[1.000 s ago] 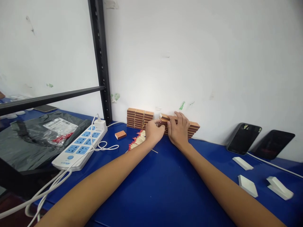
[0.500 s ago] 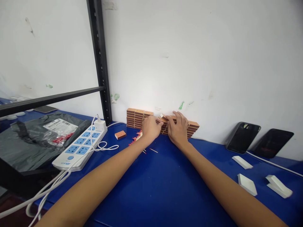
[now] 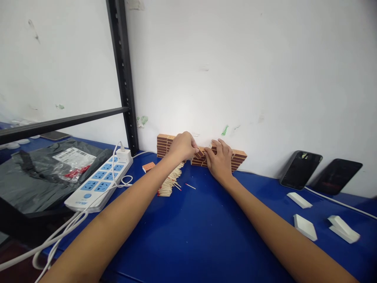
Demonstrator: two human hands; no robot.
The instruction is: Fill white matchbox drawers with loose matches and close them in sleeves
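Note:
Rows of stacked matchboxes (image 3: 162, 146), orange on top with dark striking sides, stand against the wall. My left hand (image 3: 184, 146) is closed at the middle of the rows, its thumb and fingers pinching a tilted matchbox (image 3: 200, 152). Beside it my right hand (image 3: 220, 159) curls over the right-hand stack (image 3: 239, 156), its fingers closed around another matchbox whose pale end (image 3: 211, 146) shows. My fingers cover part of both boxes. Below my left wrist lies a heap of red-tipped matches (image 3: 168, 184), with a single match (image 3: 190, 186) to its right.
A loose matchbox (image 3: 148, 167) lies left of the heap. Further left are a white power strip (image 3: 100, 184) with cables and a grey plastic bag (image 3: 38, 177) by a black metal frame (image 3: 125, 78). Two phones (image 3: 301, 169) lean on the wall at right, near white pieces (image 3: 305, 227).
My left hand has moved slightly up and left, its wrist baring more of the match heap. The pale-ended matchbox at my right hand has shifted right, and a tilted matchbox now shows at my left fingertips.

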